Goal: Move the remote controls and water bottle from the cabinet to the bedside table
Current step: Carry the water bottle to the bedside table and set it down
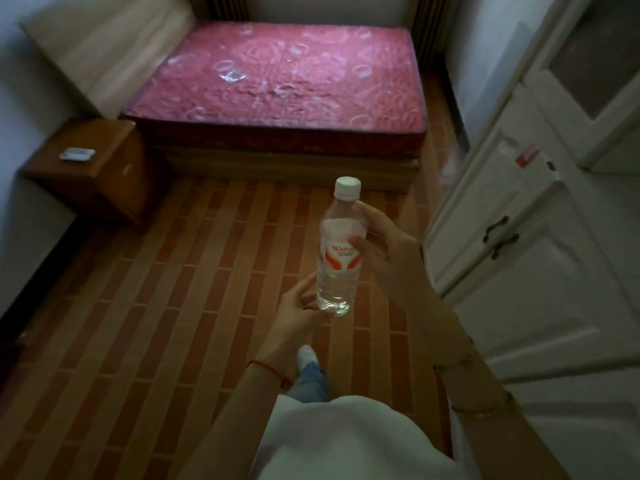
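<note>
Two hands hold one water bottle point(340, 250) in the air, above the floor point(145, 306) of striped brown tiles. The bottle stands almost upright, with its white cap point(347, 187) on top and a red and white label around its middle. The right hand point(384, 249) grasps the upper half: the thumb lies across the label and the fingers curl around the far side of the bottle. The left hand point(300, 311) is at the bottom of the bottle, with its fingers curled around the base and touching it.

The bedside table point(104, 174) is of dark wood and stands well apart from the bottle, at the left, just beside the bed point(284, 91) with the red mattress. On top of this table lies a small, pale, flat object, probably one remote control point(77, 154); the picture is too blurred to be sure.

At the right side stands the white cabinet point(526, 216), with dark handles on its closed lower doors. A red wrist string point(268, 370) is on the left arm, and thin bracelets are on the right arm. Below, a white shirt, a leg in jeans and a white shoe point(307, 355) are seen.
</note>
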The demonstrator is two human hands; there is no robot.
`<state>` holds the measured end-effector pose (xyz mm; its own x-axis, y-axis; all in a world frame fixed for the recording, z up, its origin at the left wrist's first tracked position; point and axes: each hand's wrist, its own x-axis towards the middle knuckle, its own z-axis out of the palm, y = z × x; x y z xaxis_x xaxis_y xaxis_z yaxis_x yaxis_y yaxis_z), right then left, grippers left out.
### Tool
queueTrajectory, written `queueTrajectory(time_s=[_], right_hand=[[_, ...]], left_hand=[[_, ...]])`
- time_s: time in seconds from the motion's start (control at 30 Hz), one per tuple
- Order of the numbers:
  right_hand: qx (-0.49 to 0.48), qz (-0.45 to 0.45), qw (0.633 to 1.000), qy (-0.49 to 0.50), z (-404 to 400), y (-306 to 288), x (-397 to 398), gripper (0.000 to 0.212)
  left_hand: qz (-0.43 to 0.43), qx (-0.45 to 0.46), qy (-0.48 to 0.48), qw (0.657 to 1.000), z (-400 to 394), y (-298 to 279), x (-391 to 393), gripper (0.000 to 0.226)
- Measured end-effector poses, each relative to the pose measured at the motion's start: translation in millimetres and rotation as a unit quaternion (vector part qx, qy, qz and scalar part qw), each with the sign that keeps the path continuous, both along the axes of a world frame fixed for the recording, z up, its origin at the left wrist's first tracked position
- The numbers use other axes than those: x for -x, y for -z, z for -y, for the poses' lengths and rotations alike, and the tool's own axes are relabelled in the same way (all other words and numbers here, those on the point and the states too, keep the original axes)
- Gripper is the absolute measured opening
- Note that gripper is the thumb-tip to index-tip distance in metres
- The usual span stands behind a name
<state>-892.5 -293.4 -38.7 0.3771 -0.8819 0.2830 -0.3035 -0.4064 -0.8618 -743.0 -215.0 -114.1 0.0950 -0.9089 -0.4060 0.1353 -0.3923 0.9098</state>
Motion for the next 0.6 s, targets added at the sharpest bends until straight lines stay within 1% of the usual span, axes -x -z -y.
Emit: queueTrajectory(time_s=[0.1, 0.2, 0.4, 0.53, 0.6], right_hand=[[0.018, -0.007, 0.999, -0.029, 49, -5, -49, 0.050], [0.021, -0.004, 0.999, -0.050, 95, -8, -98, 0.049], [-0.019, 0.021, 0.993, -0.112, 170, -11, -182, 0.050], [-0.019, 0.014, 0.989, -0.145, 222, -5, -238, 0.049], [-0.010, 0.006, 0.987, -0.161, 249, 1, -267, 0.049]], left_hand=[[-0.001, 0.011, -0.032, 0.999, 36, -8, -42, 0.064], [0.019, 0.024, -0.049, 0.998, 74, -11, -85, 0.060], [0.020, 0.014, -0.097, 0.995, 143, -6, -161, 0.064], [0.039, 0.004, -0.135, 0.990, 184, -1, -211, 0.064], [0.043, -0.008, -0.155, 0.987, 208, 1, -235, 0.067]])
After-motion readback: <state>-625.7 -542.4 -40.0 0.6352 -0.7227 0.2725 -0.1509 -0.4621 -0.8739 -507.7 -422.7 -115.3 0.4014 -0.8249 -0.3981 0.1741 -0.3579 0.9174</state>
